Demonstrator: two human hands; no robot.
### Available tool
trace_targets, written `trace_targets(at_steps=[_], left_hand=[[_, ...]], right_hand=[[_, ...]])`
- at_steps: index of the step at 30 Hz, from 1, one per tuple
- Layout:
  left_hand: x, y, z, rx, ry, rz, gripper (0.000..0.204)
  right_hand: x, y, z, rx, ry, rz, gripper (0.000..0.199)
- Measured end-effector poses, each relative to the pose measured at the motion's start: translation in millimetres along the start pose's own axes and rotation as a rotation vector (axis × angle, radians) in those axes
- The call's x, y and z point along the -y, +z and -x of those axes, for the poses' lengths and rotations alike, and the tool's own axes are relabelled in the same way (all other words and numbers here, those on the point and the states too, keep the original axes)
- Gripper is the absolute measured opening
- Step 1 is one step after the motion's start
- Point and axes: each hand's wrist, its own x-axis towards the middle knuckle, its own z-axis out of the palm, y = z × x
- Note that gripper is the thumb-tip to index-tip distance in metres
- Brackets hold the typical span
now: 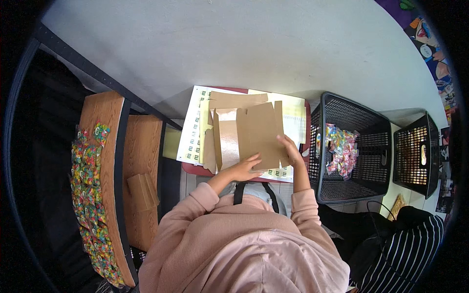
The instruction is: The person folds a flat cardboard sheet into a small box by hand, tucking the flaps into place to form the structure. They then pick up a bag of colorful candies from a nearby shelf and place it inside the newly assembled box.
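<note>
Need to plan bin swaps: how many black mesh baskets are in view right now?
2. One black basket sits right of the cardboard, holding colourful wrapped packets; a second basket stands farther right, contents unclear. Others may lie outside the view.

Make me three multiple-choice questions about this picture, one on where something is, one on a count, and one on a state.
1. Where do the wrapped sweets lie?
A. in the nearer black basket
B. on the white sticker sheets
C. in the far basket

2. How many black baskets stand at the person's right?
A. one
B. two
C. four

3. What state is the brown cardboard in?
A. a closed, taped box
B. crumpled into a ball
C. an unfolded flat blank

Answers:
1 A, the sweets sit inside the nearer basket.
2 B, a second basket stands beyond the first.
3 C, the left hand and right hand rest on its open flat panels.
</note>
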Motion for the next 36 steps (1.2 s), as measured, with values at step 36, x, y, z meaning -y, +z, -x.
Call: trace_targets(at_steps=[36], left_hand=[[59.6, -43.6, -30.5, -0.247, 0.093, -0.718, 0.088]], right_hand=[[-21.4, -1.7, -35.6, -0.528, -0.145, 1.113, 0.053]])
